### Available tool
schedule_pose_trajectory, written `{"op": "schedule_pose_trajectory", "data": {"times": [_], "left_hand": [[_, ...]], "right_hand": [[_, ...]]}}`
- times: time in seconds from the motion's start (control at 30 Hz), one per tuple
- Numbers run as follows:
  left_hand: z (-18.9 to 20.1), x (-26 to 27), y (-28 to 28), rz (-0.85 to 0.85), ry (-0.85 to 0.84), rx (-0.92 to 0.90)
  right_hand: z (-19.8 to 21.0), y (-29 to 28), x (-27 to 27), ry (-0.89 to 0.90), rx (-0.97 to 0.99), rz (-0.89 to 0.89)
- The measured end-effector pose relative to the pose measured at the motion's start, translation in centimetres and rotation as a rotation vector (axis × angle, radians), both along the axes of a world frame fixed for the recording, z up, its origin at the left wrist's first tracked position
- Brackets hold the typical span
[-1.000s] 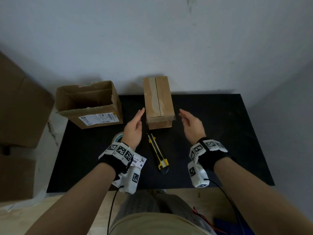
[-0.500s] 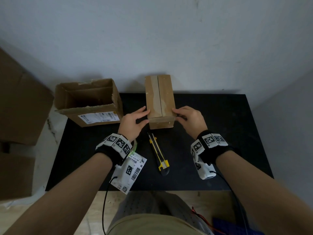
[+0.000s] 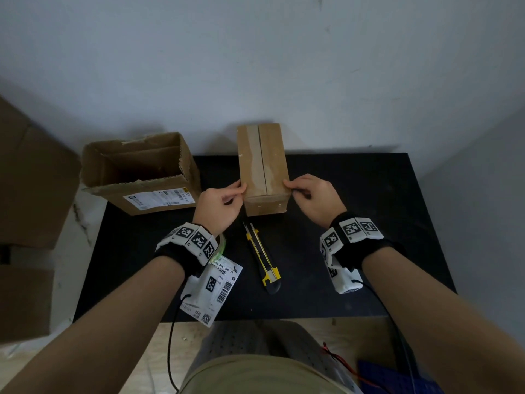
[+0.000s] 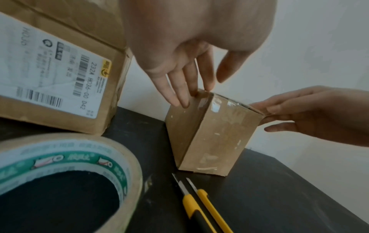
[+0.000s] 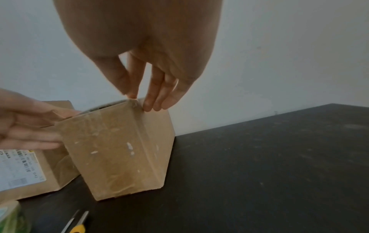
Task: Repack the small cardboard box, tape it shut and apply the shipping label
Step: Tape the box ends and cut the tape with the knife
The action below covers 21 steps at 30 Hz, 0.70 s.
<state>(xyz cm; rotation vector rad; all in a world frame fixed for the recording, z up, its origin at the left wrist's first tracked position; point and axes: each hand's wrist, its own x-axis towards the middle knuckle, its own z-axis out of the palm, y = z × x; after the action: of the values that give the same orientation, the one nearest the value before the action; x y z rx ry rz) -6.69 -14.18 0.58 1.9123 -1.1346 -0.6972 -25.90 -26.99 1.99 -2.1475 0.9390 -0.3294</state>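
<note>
The small cardboard box stands upright at the middle back of the black table. Its top flaps are folded shut, with a seam down the middle and old tape on it. My left hand pinches its near left top corner, thumb on top and fingers along the side. My right hand pinches the near right top corner the same way. The white shipping label lies near the front edge, partly under my left wrist. Beside it lies the tape roll.
A yellow and black utility knife lies just in front of the small box. A larger open cardboard box with a printed label stands at the back left. More cardboard boxes are stacked off the table to the left.
Both hands, open and apart a second ago, have moved forward onto the small box and now pinch its near top corners. The box has stayed in place.
</note>
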Motion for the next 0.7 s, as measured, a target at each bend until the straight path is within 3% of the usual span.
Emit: {"op": "schedule_pose_trajectory", "data": {"times": [0.17, 0.5, 0.7], "left_hand": [[0.5, 0.2, -0.4, -0.037, -0.189, 0.042], [-0.2, 0.4, -0.6, -0.068, -0.349, 0.016], [-0.1, 0.5, -0.3, -0.099, -0.354, 0.028]], "right_hand": [[0.0, -0.4, 0.4, 0.073, -0.077, 0.024], [-0.7, 0.3, 0.8, 0.099, -0.501, 0.123], [-0.4, 1.9, 3.3, 0.208, -0.432, 0.135]]}}
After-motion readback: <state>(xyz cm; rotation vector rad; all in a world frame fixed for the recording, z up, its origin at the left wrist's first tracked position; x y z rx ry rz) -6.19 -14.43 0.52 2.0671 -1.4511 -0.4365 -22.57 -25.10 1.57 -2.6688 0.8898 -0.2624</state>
